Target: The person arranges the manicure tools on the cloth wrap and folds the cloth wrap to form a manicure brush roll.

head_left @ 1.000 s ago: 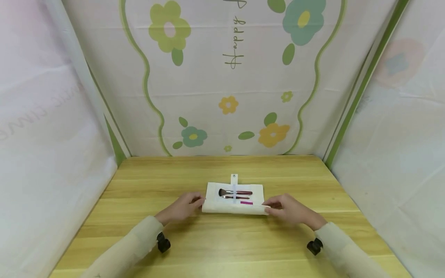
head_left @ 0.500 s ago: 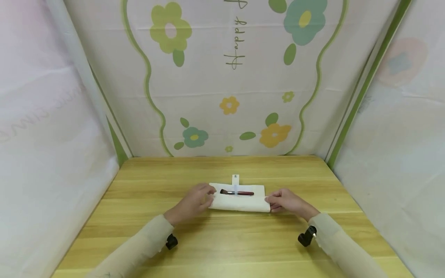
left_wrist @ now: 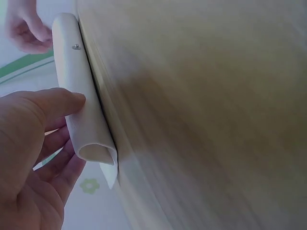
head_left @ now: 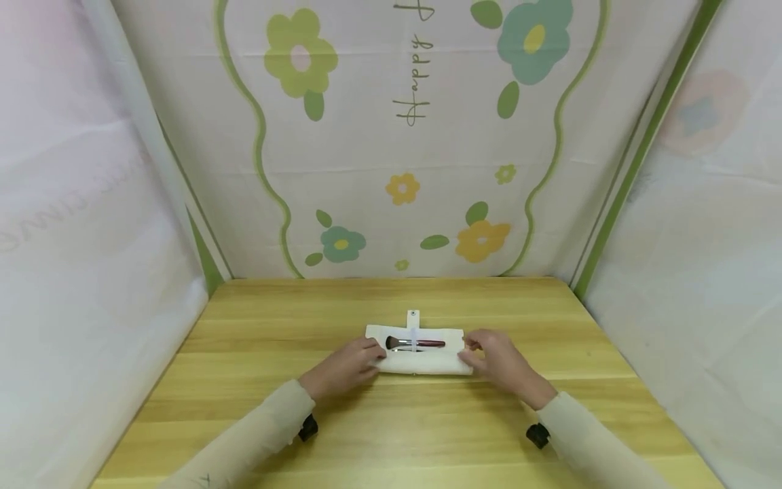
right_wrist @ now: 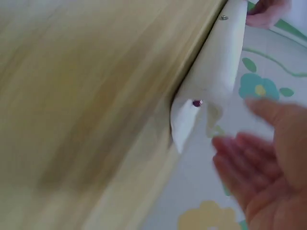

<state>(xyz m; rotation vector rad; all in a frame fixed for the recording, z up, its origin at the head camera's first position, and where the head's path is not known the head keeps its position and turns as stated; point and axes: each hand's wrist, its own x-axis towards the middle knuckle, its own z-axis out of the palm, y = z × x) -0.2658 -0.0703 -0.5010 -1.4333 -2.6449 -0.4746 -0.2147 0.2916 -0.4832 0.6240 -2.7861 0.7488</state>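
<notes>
A white makeup brush roll [head_left: 421,365], its near part rolled up, lies on the wooden table. On its flat part, a dark-bristled makeup brush [head_left: 418,343] with a red handle sits under a strap. A second thinner brush is mostly hidden by the roll. My left hand [head_left: 351,367] grips the roll's left end, thumb [left_wrist: 72,103] on the outside and fingers behind. At the right end, my right hand [right_wrist: 268,167] has its fingers loosely spread, apart from the roll in the right wrist view. A red handle end [right_wrist: 197,103] shows inside the roll there.
A strap with a snap [head_left: 413,318] sticks out from the roll's far edge, and a metal stud [left_wrist: 76,47] sits on its outer face. The wooden table [head_left: 391,435] is bordered by flower-printed curtains [head_left: 366,136] at the back and sides.
The near edge has been rolled farther over the thinner brush and pink patch, then slipped back slightly. My left hand now grips the left end; the right hand's fingers have come off the roll.
</notes>
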